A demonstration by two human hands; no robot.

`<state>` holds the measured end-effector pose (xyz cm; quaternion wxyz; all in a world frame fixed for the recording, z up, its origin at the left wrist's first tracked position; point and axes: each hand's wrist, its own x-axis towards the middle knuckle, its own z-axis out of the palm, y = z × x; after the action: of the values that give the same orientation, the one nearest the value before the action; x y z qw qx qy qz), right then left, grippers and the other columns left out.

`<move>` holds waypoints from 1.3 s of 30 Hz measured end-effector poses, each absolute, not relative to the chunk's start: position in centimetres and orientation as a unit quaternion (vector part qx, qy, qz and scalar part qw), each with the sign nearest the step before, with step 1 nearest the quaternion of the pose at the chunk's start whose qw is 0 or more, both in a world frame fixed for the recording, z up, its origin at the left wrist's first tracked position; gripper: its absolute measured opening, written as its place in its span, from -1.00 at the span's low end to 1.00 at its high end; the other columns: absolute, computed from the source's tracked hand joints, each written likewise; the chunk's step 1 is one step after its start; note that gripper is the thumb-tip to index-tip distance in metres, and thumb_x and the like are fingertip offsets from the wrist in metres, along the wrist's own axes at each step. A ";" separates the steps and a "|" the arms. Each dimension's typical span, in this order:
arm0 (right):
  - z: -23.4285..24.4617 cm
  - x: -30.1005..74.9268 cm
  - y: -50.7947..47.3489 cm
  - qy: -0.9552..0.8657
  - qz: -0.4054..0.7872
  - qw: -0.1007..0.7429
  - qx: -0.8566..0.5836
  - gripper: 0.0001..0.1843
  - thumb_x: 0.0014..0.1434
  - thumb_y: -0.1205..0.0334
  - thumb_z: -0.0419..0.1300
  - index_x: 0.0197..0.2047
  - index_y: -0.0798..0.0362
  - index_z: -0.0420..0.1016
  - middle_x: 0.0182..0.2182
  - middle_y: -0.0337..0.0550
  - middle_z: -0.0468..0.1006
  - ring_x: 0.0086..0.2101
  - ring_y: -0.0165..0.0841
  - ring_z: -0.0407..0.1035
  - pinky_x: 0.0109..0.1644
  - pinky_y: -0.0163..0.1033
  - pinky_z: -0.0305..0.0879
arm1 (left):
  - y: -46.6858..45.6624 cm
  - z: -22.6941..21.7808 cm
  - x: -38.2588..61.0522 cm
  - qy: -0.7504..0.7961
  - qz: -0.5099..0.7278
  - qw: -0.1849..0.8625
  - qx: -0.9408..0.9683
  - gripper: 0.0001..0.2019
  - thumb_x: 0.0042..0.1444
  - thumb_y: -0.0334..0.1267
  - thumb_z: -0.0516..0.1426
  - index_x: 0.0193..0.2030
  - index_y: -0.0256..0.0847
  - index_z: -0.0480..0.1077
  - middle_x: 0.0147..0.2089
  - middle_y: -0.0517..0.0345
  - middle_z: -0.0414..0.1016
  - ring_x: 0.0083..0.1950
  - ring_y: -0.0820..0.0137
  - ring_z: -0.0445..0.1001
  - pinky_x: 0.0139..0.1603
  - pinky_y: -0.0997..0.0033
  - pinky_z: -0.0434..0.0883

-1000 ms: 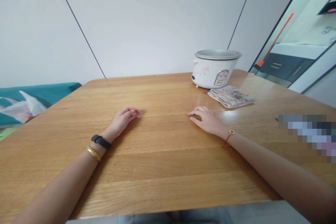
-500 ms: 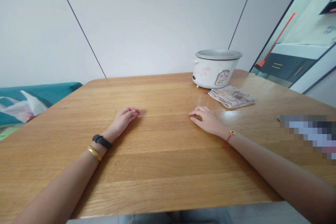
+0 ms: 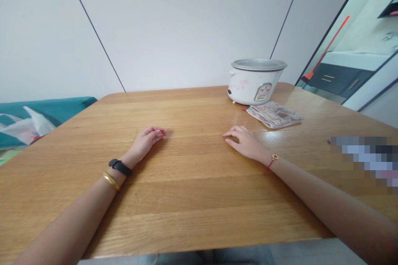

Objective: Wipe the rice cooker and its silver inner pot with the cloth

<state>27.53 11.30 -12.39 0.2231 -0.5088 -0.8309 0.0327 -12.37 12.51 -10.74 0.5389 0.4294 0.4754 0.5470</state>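
Both my hands rest palm-down on a wooden table [image 3: 192, 198]. My left hand [image 3: 144, 143] lies flat at the table's middle left, fingers stretched out and together, holding nothing; a black band and a gold bangle sit on that wrist. My right hand [image 3: 245, 143] lies to the right of it, fingers loosely extended on the wood, empty, with a red string bracelet on the wrist. A white rice cooker [image 3: 255, 81] without a lid stands at the far right of the table. A folded patterned cloth [image 3: 274, 114] lies just in front of it, a short way beyond my right hand.
A blurred-out object [image 3: 363, 161] lies on the table's right side. A teal sofa with a white plastic bag [image 3: 29, 126] is off the left edge. A white wall stands behind the table; a doorway at the right shows a dark cabinet [image 3: 338, 78].
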 end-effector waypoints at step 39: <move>-12.2 27.4 11.1 -0.831 0.036 0.216 -0.511 -0.74 0.33 0.16 0.15 0.00 -0.04 0.60 -0.05 -0.06 0.56 0.00 -0.14 0.40 0.15 0.05 0.29 | 12.4 -10.8 -12.4 0.478 0.540 0.534 0.442 -0.78 -0.06 -0.26 0.37 -0.28 -0.29 0.54 -0.21 0.05 0.62 -0.12 0.40 0.56 0.08 0.41 0.43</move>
<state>27.44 11.14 -12.21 0.2159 -0.5113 -0.8311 0.0362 -12.40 12.44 -10.78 0.5336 0.4424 0.4777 0.5398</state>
